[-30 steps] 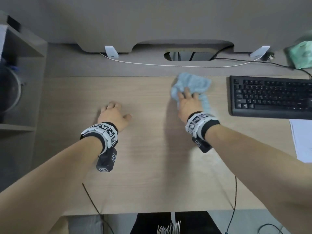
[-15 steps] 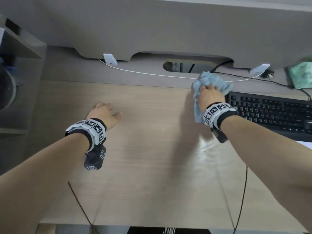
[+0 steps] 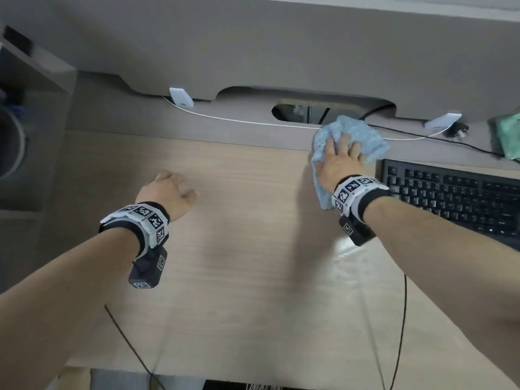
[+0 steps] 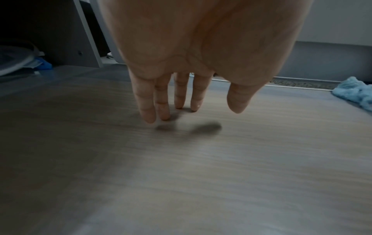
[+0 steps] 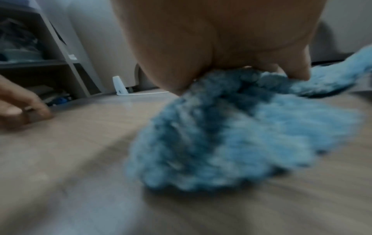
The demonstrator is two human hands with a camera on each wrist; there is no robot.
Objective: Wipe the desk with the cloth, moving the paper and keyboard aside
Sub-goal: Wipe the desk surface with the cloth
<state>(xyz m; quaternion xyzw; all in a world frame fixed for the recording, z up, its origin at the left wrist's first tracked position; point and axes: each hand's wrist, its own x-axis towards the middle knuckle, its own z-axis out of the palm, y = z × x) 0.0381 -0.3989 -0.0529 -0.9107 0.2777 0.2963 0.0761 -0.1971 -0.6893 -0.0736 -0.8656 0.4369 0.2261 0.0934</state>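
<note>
Cloth (image 3: 363, 136), the fluffy blue one, is bunched up at the far edge of the wooden desk (image 3: 253, 263), just left of the black keyboard's (image 3: 450, 198) top corner and right by the cable cutout (image 3: 304, 112). It's pinned flat under the right hand (image 3: 339, 161), fingers spread out over it and pressing down rather than curled round it. The left hand (image 3: 166, 192) is parked well apart on bare desk, holding nothing, fingers relaxed with the tips just touching the wood. The keyboard looks already shoved over to the right; the paper can't be made out in these views. The step looks like the back strip being wiped, with a faint damp sheen seen on the wood nearer the body. For a decent job, the palm is probably best kept flat so the whole cloth is dragged along, not just the bit under the fingertips. Strokes should be overlapped across toward the left. The white cable (image 3: 239, 121) and black cable (image 3: 422, 135) at the back could easily get snagged, so the cloth should be kept just shy of them.
</note>
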